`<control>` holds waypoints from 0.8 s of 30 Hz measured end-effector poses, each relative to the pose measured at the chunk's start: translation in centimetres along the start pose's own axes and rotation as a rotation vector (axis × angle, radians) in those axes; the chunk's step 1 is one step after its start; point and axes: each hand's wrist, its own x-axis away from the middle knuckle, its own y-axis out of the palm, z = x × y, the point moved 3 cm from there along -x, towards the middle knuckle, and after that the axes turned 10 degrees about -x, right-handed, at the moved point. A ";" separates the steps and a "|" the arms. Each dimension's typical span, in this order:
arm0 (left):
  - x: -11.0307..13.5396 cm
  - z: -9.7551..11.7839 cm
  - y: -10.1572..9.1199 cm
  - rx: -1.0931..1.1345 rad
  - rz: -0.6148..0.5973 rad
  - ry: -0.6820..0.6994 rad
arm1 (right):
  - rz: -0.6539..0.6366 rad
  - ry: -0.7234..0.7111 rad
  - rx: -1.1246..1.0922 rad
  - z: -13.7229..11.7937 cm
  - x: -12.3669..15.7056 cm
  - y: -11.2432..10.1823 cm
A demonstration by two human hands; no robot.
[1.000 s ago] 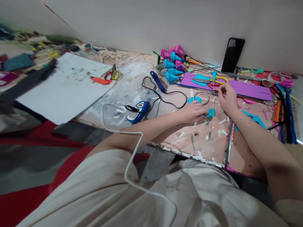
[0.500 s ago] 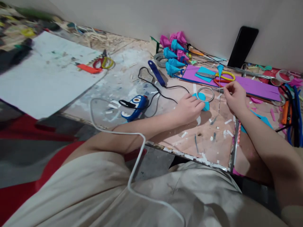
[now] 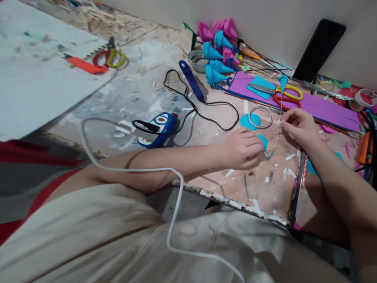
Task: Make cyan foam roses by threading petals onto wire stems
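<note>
Right hand (image 3: 301, 126) has a thin wire (image 3: 279, 134) pinched at the fingertips, roughly upright, blue cone (image 3: 283, 83) on the top end. Left hand (image 3: 244, 148) is half curled right by a blue scrap (image 3: 263, 142), can't tell if it's gripping it. Both sit well in from the tabletop (image 3: 235, 185) front edge, with small white bits (image 3: 290, 156) between. Ring (image 3: 271, 120) and scissors (image 3: 265, 90) crowd the far side.

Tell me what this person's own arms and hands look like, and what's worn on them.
The left hand and right hand are bare, with no gloves, and I can't make out any rings, watch or bracelet. No sleeve covers the left forearm or right forearm. A white cable crosses over the left one. Pale beige clothing covers the lap.
</note>
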 end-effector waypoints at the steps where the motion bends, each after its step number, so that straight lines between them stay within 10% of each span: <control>1: 0.1 -0.3 0.1 0.037 -0.017 0.000 | -0.033 0.027 -0.005 -0.4 0.3 0.2; 10: 0.7 -0.7 0.9 0.151 -0.141 -0.009 | -0.397 0.241 -0.056 -1.3 1.7 2.1; 24: 1.1 -0.9 1.6 0.157 -0.202 -0.017 | -0.441 0.425 -0.206 -0.2 1.2 2.1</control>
